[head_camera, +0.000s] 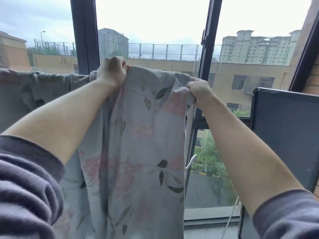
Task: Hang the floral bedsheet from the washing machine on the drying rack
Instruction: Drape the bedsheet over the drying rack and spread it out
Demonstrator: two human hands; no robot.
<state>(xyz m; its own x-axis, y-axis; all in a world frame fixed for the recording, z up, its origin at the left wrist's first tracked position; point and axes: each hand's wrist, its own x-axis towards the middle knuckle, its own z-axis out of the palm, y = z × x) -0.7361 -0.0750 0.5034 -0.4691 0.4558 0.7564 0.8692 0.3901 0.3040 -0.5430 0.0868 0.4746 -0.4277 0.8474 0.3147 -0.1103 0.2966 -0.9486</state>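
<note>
**While raised at the window point(85, 31), sheet point(138, 135) is gripped by both hands**

Top edge is held up in front of the glass. Left hand point(112, 71) is clenched on a bunched fold at the upper left; right hand point(200, 92) is clenched on the upper right corner, slightly lower. Remainder is seen hanging straight down between the forearms. Grey cloth point(34, 87) is draped just left of the sheet. Dark panel point(284, 135) is seen at right.
</note>
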